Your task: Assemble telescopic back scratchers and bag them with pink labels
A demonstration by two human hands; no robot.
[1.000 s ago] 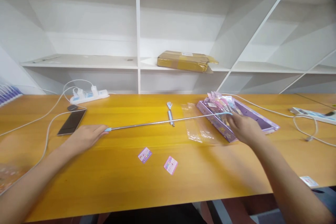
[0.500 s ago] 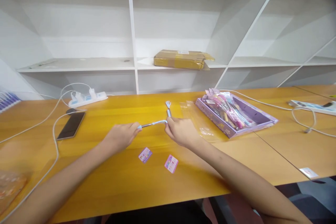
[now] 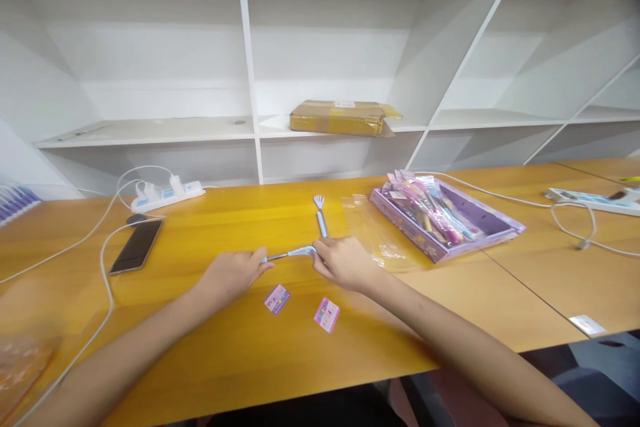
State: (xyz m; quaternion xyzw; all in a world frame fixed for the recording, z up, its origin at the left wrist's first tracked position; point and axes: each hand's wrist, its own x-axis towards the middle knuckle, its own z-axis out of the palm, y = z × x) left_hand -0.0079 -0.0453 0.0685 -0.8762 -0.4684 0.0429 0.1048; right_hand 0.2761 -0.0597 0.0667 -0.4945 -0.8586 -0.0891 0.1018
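Note:
Between my hands is a light-blue telescopic back scratcher, its thin metal rod showing. My left hand is closed around one end. My right hand pinches the other end, where the blue part curves; the tip is hidden by the fingers. Just beyond my right hand a second blue back scratcher lies on the table, its clawed head pointing away. Two small printed cards, one purple and one pink, lie on the near side of my hands.
A purple tray of packaged items stands to the right, beside clear plastic wrappers. On the left are a phone, a power strip and white cables. A cardboard box rests on the shelf behind.
Both hands, with the back scratcher between them, have lowered slightly toward me. The second back scratcher's handle shows more beyond my right hand. The camera view has shifted a little.

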